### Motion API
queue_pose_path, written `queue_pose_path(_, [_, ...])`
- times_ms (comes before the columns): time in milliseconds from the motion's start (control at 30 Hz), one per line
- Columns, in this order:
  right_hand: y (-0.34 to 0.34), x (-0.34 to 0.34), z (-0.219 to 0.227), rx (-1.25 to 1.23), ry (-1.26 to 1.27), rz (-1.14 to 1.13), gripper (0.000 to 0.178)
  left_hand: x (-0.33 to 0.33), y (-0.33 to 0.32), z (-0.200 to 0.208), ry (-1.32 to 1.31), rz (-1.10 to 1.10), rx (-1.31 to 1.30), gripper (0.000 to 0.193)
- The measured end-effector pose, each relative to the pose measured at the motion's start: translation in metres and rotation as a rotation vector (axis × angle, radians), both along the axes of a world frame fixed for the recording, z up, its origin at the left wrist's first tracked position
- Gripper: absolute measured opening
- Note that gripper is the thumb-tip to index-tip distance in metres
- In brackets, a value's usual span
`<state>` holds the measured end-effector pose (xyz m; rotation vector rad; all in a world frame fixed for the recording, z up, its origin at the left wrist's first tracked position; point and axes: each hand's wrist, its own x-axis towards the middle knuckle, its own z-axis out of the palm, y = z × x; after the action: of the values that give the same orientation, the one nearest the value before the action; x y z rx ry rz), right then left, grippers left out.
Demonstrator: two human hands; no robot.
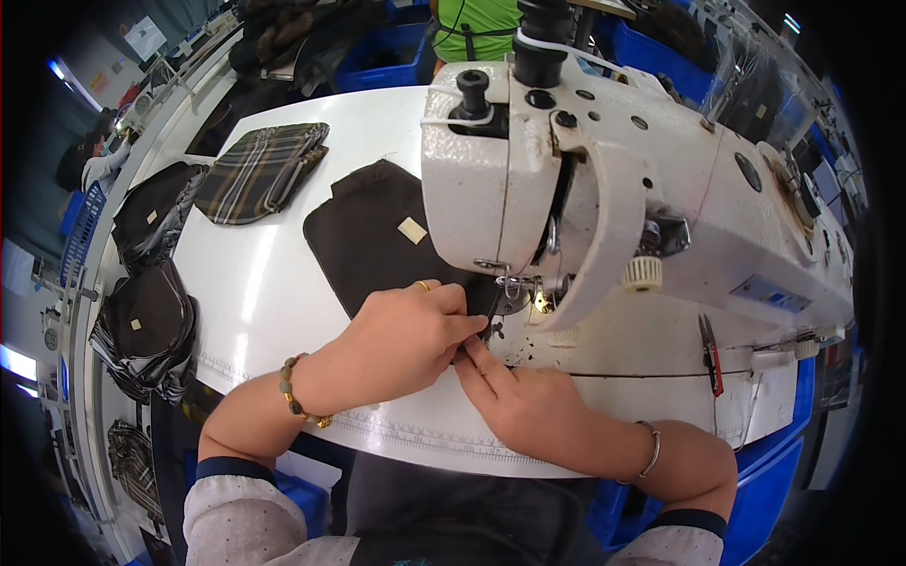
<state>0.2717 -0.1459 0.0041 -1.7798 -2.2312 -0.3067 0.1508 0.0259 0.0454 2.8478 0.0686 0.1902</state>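
Observation:
A dark brown fabric panel (354, 222) with a small cream label lies on the white table, its right edge by the needle area of a white sewing machine (651, 179). My left hand (411, 330) lies over the panel's near part, thumb and index finger pinched on its edge just in front of the presser foot (514, 286). My right hand (533, 401) meets the left fingertips from the right, its fingers closed together at the same edge. The hands hide the panel's near corner, and the right thumb is out of sight.
Plaid fabric pieces (260, 174) lie at the far left of the table (250, 302). Stacks of dark pieces (146, 325) hang beside its left edge. Red-handled thread snips (711, 357) rest right of the machine. Thread scraps dot the needle area. A person in green (477, 33) is beyond.

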Motion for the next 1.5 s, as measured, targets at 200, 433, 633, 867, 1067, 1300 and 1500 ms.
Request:
queue_pose_path(200, [-0.006, -0.004, 0.001, 0.002, -0.005, -0.024, 0.038, 0.000, -0.019, -0.008, -0.060, -0.031, 0.052, 0.027])
queue_pose_path(433, [-0.007, -0.004, 0.000, 0.025, -0.013, -0.008, 0.035, 0.000, -0.021, -0.008, -0.069, -0.042, 0.057, 0.024])
queue_pose_path(633, [0.004, 0.003, -0.004, 0.071, -0.037, -0.095, 0.029, 0.011, -0.012, -0.012, -0.103, -0.028, 0.090, 0.027])
queue_pose_path(867, [0.010, 0.009, -0.007, 0.098, -0.007, -0.141, 0.024, 0.018, -0.005, -0.021, -0.163, 0.005, 0.079, 0.031])
queue_pose_path(1067, [0.010, 0.012, -0.009, 0.097, -0.008, -0.152, 0.027, 0.012, 0.031, 0.006, -0.120, -0.007, -0.109, 0.020])
queue_pose_path(1300, [0.005, 0.019, 0.002, -0.067, 0.292, -0.136, 0.052, -0.012, -0.009, 0.027, 0.438, 0.100, 0.469, 0.040])
queue_pose_path(1500, [0.005, 0.018, 0.002, -0.028, 0.359, -0.099, 0.049, 0.000, 0.001, 0.033, 0.094, 0.048, 0.334, 0.041])
